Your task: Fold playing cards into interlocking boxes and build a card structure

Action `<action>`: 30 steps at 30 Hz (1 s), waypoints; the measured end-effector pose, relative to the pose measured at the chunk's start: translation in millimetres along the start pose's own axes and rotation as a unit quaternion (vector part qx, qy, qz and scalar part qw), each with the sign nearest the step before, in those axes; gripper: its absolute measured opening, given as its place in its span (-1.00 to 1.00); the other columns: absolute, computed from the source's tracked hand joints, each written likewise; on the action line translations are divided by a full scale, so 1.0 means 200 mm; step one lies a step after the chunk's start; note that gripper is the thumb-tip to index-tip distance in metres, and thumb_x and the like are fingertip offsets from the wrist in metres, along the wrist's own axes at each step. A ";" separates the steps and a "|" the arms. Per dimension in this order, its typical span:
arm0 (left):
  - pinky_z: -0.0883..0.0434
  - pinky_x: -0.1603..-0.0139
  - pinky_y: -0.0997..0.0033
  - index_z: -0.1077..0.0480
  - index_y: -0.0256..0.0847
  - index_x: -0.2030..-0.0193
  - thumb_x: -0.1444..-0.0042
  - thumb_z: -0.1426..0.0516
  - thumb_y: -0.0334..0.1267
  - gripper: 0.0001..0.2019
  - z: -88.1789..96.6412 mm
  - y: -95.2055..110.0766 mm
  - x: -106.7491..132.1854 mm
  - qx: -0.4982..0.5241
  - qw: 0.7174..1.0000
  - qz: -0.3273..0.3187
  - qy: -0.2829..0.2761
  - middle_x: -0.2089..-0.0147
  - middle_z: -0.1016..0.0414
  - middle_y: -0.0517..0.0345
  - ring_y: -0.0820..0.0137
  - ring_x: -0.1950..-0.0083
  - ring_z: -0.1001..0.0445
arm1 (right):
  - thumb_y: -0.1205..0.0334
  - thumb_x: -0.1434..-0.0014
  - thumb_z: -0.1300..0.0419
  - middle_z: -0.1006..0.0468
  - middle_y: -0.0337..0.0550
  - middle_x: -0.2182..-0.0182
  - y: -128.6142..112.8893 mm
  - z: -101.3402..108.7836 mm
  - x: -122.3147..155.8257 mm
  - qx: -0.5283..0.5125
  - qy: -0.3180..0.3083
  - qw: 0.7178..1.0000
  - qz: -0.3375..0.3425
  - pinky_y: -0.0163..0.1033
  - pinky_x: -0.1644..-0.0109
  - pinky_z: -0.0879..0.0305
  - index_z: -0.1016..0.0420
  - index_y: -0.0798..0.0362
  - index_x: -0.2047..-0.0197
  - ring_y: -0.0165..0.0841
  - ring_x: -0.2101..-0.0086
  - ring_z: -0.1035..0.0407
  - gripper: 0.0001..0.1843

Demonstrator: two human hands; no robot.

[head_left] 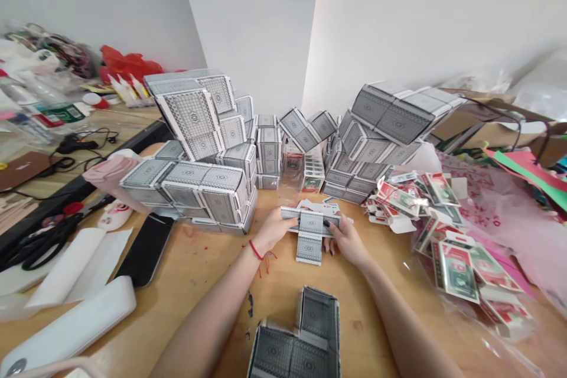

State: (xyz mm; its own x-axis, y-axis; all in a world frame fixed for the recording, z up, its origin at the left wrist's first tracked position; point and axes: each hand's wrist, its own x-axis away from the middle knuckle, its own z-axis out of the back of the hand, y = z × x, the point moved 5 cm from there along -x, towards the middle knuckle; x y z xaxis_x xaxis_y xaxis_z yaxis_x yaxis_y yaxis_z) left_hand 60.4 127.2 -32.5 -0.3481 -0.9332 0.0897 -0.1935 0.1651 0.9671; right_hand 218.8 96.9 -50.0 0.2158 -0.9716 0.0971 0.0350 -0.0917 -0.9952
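Note:
My left hand (pixel 272 230) and my right hand (pixel 348 241) both grip the sides of a flat die-cut cardboard box blank (pixel 310 235), printed in a grey pattern, above the wooden table (pixel 212 283). A red string bracelet circles my left wrist. Nearest my body lies another grey-patterned carton (pixel 296 336), partly folded and cut off by the frame's bottom edge. Behind my hands rise loose stacks of folded grey-patterned boxes (pixel 199 153). A second heap of them (pixel 372 136) stands to the right.
Red-and-green printed card packs (pixel 447 248) lie heaped at right on pink plastic sheeting (pixel 509 218). At left are black scissors (pixel 42 242), a black phone (pixel 146 248), and a white case (pixel 66 325). A transparent plastic box (pixel 290 174) stands between the stacks.

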 end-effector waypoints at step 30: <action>-0.37 0.15 0.28 -0.39 -0.32 0.17 0.27 -0.27 -0.23 -0.56 -0.03 -0.01 0.02 0.061 0.997 0.029 -0.045 0.25 -0.51 0.04 0.32 0.24 -0.46 | -0.03 -0.09 -0.02 -0.20 -0.44 0.78 -0.02 0.00 0.00 -0.036 0.045 0.998 0.036 -0.44 0.78 0.08 -0.18 0.03 0.26 -0.53 0.81 -0.06 -0.70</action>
State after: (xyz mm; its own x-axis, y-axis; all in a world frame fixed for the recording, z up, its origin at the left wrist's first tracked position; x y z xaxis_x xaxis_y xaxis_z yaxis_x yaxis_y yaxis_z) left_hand 64.1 121.7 -32.6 -0.4414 -0.8896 0.1173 -0.2793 0.2605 0.9242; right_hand 219.1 98.3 -46.8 0.1264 -0.9916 0.0265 -0.0479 -0.0328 -0.9983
